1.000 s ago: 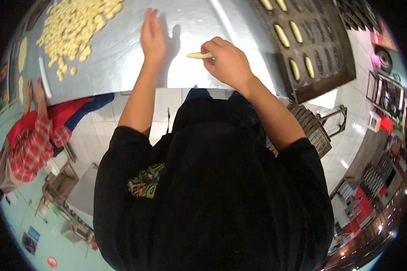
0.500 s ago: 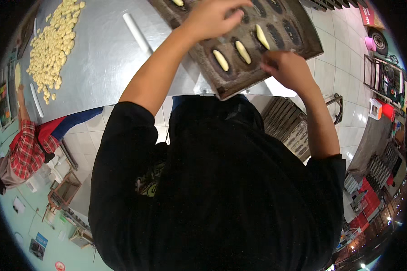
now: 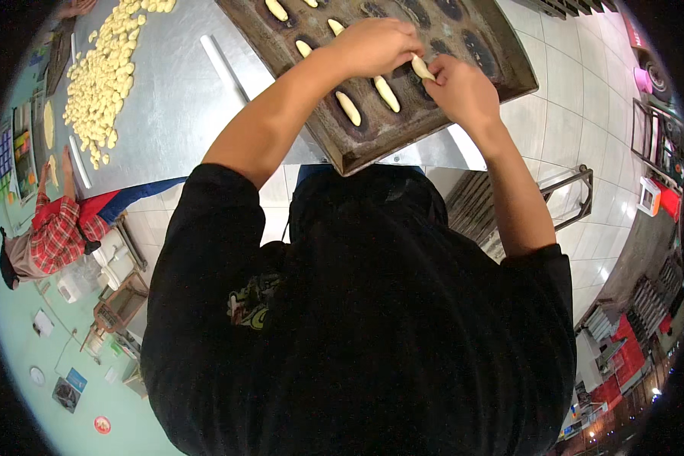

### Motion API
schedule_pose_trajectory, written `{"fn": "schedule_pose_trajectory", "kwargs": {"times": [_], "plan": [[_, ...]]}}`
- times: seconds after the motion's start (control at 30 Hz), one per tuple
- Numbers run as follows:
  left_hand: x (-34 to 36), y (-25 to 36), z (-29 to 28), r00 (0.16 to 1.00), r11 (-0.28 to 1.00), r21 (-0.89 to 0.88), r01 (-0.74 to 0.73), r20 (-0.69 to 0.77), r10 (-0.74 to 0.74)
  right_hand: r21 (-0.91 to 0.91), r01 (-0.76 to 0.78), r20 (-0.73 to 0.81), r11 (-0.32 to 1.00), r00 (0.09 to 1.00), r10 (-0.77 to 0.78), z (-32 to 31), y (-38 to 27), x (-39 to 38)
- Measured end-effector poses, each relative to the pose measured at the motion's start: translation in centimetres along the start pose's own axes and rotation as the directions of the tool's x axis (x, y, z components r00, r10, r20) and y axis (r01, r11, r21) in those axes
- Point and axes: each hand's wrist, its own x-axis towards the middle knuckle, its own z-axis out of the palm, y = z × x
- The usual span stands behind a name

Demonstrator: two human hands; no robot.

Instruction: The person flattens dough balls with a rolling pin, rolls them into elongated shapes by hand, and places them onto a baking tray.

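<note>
Both hands have come together at upper centre: left hand (image 3: 376, 45) and right hand (image 3: 460, 87) pinch one dough piece (image 3: 421, 68) over the dark baking tray (image 3: 501, 72) on the worktop (image 3: 175, 106).

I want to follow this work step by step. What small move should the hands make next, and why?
Probably lower the dough piece, pinched between the left hand and right hand, into an empty well of the dark tray. Nearby wells already hold dough; the one beneath looks free.
</note>
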Motion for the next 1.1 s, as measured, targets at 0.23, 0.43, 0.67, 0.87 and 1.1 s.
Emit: {"fn": "schedule_pose_trajectory", "kwargs": {"times": [0.23, 0.43, 0.67, 0.87, 1.1], "plan": [[-1.7, -0.7, 0.7, 0.994, 0.992, 0.118, 0.033, 0.102, -0.045, -0.222, -0.064, 0.131, 0.973, 0.987, 0.095, 0.8, -1.0, -1.1], [-11.1, -4.5, -8.0, 0.882, 0.958, -0.250, 0.143, -0.407, -0.238, 0.375, 0.287, -0.255, 0.881, 0.946, -0.199, 3.1, -11.5, -1.5], [-28.3, -19.0, -12.4, 0.608, 0.864, -0.249, 0.437, -0.627, -0.488, -0.030, 0.322, -0.167, 0.946, 0.932, -0.323, 16.7, -25.4, 2.5], [-38.0, -29.7, -15.6, 0.498, 0.474, 0.224, 0.852, -0.629, -0.597, 0.275, 0.109, 0.031, 0.955, 0.992, -0.122, 16.5, -25.7, -1.5], [-35.8, -25.0, -17.4, 0.585, 0.736, -0.488, 0.469, -0.452, -0.673, 0.552, -0.376, 0.214, 0.745, 0.927, 0.309, 16.5, -25.8, -6.5]]}}
